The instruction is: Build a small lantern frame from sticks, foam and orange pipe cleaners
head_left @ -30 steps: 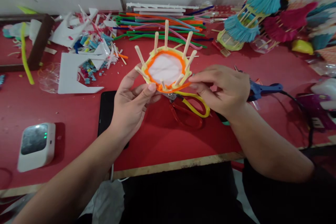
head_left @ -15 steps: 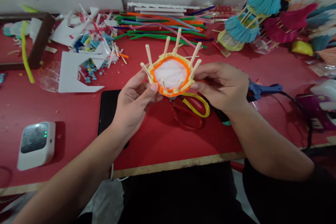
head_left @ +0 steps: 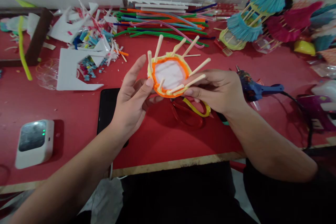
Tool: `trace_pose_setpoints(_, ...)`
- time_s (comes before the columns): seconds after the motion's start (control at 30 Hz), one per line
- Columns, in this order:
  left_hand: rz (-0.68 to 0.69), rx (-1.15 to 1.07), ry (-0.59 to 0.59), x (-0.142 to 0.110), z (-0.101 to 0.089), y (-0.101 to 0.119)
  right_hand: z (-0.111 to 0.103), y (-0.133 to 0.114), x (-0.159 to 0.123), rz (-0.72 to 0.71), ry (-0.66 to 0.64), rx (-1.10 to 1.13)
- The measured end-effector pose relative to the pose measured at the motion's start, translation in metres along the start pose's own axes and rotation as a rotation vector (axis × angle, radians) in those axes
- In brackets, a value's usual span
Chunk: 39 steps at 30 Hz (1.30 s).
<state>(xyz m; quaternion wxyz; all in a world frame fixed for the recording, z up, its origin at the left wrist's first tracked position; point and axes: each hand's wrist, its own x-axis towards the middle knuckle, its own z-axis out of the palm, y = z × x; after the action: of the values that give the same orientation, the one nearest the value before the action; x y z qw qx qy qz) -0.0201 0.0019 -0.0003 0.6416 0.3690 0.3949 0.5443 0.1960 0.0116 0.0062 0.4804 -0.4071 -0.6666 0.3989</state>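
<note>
Bare worktop (head_left: 162, 147) stretches along the front edge's middle, between smartphone (head_left: 107, 107) and right forearm (head_left: 265, 143); behind it, scissors (head_left: 194, 110) and the held stick-ringed disc (head_left: 171, 73) bar the way backward.

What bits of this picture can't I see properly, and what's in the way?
In the head view:
Round orange-edged piece: its underside is turned away from the camera.
Red-and-yellow-handled tool: its far end is hidden behind that piece.
Black slab: partly behind the left hand.
Brown frame: cut off by the left edge.
</note>
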Motion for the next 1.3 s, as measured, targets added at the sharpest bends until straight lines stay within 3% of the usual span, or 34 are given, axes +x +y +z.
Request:
trace_pose_setpoints(0.27, -0.02, -0.008, -0.001, 0.0, -0.001, -0.001, -0.004, 0.004, 0.004, 0.065, -0.078, 0.128)
trace_pose_setpoints(0.4, -0.04, -0.011, -0.007, 0.001, -0.002, 0.0, -0.001, 0.0, 0.002, 0.062, -0.032, 0.063)
trace_pose_setpoints(0.57, -0.085, -0.054, -0.003, 0.003, -0.002, 0.001, 0.001, -0.003, -0.002, -0.021, 0.042, -0.073)
trace_pose_setpoints(0.8, -0.135, -0.06, -0.062, 0.002, -0.001, 0.003, -0.008, -0.002, -0.001, -0.209, -0.015, -0.217)
trace_pose_setpoints(0.93, -0.126, -0.071, -0.058, 0.002, -0.002, 0.0, -0.008, 0.0, -0.002, -0.296, -0.005, -0.429)
trace_pose_setpoints(1.03, -0.133, -0.089, -0.054, 0.003, -0.003, -0.001, -0.005, 0.0, -0.004, -0.342, 0.008, -0.461)
trace_pose_setpoints(1.3, -0.124, -0.1, -0.023, 0.003, -0.004, -0.001, 0.0, -0.004, -0.005, -0.155, 0.002, -0.302)
